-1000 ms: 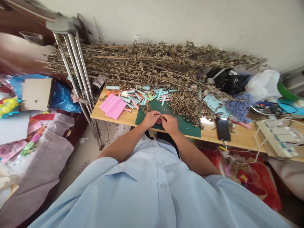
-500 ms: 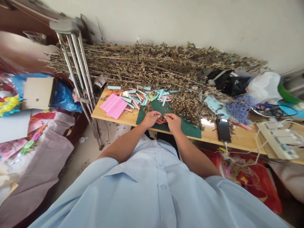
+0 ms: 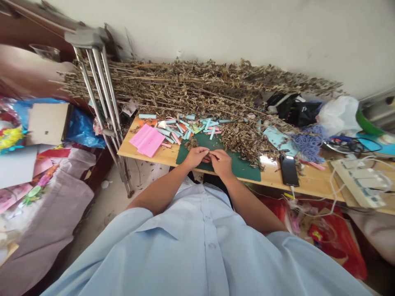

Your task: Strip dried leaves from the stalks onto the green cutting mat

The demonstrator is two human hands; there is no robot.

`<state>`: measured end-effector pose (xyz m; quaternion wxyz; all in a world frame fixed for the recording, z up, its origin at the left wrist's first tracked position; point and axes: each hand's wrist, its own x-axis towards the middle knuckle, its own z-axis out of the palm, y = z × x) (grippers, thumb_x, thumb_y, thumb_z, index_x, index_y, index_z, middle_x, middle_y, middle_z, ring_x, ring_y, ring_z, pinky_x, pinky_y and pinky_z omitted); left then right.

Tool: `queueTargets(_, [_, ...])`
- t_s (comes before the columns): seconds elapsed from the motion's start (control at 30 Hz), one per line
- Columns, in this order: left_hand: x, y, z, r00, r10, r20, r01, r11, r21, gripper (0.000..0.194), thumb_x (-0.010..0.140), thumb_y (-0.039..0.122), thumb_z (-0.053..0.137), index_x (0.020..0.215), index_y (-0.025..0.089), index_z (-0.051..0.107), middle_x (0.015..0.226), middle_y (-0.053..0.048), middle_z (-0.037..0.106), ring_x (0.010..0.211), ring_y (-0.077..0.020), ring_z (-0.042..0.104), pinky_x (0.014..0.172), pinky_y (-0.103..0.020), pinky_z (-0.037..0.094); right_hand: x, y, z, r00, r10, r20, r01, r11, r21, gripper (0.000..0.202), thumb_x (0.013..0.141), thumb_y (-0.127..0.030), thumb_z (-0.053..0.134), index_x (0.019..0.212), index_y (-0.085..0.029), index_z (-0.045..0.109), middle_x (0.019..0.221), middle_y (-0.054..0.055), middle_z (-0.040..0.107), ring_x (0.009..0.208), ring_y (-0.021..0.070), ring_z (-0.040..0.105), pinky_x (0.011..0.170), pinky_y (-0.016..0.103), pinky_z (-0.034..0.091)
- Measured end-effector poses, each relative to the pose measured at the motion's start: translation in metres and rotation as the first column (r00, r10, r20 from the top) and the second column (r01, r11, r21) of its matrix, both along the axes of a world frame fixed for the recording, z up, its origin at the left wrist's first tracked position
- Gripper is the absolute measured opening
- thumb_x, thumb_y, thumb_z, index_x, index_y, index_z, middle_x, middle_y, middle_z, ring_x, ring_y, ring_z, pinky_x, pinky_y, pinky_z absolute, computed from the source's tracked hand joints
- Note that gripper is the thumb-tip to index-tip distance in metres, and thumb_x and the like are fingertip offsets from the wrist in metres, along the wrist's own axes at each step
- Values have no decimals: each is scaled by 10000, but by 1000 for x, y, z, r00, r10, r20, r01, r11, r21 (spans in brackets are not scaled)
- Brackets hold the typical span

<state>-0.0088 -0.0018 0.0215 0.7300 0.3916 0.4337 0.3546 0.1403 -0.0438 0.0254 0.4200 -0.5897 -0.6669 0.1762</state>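
Compared with half a second ago, the right hand [image 3: 221,162] sits closer in, its fingertips now meeting those of the left hand [image 3: 196,158] over the near part of the green mat [image 3: 243,170]. From where I stand, both hands look pinched on one small brownish scrap [image 3: 209,153], right between them. Taking them as the clock's centre and the wall as twelve, I'd call the work partway: a gathered clump [image 3: 191,143] of crumbled leaf lies on the mat at ten o'clock, and plenty of little paper tubes [image 3: 207,123], already rolled, are strewn towards eleven and twelve. Much looks left, by my reckoning: a loose leaf heap [image 3: 242,144] spreads at two to three, dried stalks [image 3: 185,90] stretch along the wall at twelve, thick with leaf, and pink sheets [image 3: 147,139] lie flat on the desk [image 3: 125,146] between nine and ten. Hard to make out is the scrap itself; fingers cover most of it, so I can't tell whether it's leaf or stem. Both palms are turned from me, and whether the tubes are filled I can't see either.
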Motion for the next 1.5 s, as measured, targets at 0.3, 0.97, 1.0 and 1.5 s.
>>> queueTargets(0.3, [-2,0,2,999,34,24,-33,999,-6,201,878,159,687,1061,83,655,808,-45,731,689,-118,712,746,-278,614,3,3,7,992,117,39,-113,989,-92,292,851,-162,540,1019,-249,763,1049,56,744,991,221,677,943,375,528])
queueTargets(0.97, [0,1,3,992,106,74,-104,994,-32,161,858,92,650,1012,94,605,763,-39,705,643,-129,710,669,-259,593,40,18,5,999,-27,32,31,991,-130,179,848,-304,614,942,-218,741,878,51,735,777,211,653,785,356,525])
queueTargets(1.0, [0,1,2,989,126,81,-124,992,-35,162,856,97,649,1010,96,599,758,-39,700,646,-133,712,660,-256,589,46,21,5,996,-63,63,70,991,-113,188,854,-295,604,949,-210,742,880,59,733,781,217,651,798,368,524])
queueTargets(1.5, [-2,-6,1,930,300,214,-308,951,4,287,812,273,736,1005,128,582,819,-43,693,673,-132,708,689,-269,577,13,23,15,846,160,509,13,948,-319,292,852,-323,704,1104,-176,704,1060,144,654,968,279,643,844,347,483])
